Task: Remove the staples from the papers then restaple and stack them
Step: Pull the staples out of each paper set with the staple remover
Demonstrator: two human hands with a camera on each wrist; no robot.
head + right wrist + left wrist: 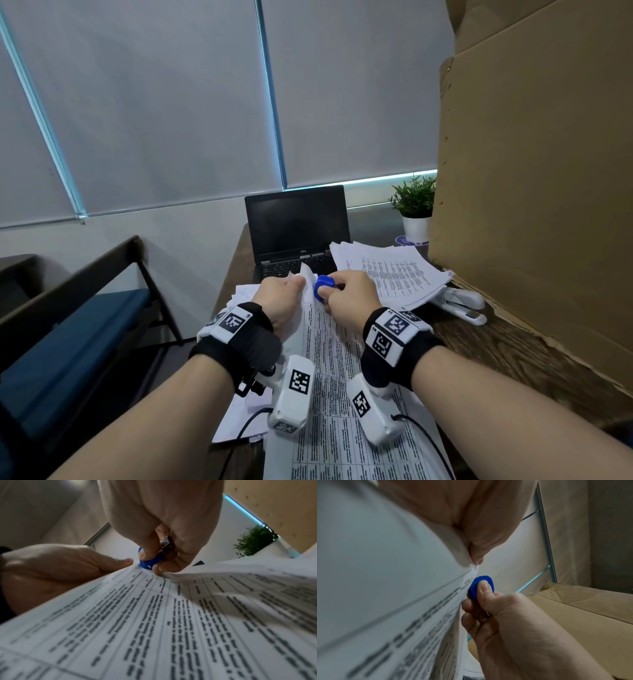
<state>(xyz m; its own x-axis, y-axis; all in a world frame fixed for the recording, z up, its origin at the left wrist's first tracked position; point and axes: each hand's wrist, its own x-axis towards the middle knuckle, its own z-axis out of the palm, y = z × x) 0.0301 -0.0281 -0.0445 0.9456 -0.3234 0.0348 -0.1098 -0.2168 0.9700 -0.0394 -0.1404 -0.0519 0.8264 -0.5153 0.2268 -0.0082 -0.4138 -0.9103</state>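
- Papers (329, 394), printed with tables, lie on the worktop (496, 346) between both forearms, their far corner lifted.
- Left hand (277, 301) pinches that raised corner between thumb and fingers.
- Blue staple remover (323, 287) sits right at the corner, touching the paper's edge.
- Right hand (349, 296) grips the staple remover, thumb pressed on its blue top, fingers curled beneath.
- Behind stands an open laptop (297, 229).
- Another paper stack (394, 274) lies further right.
- White stapler (460, 303) rests just beside that stack, against a cardboard box (534, 171).
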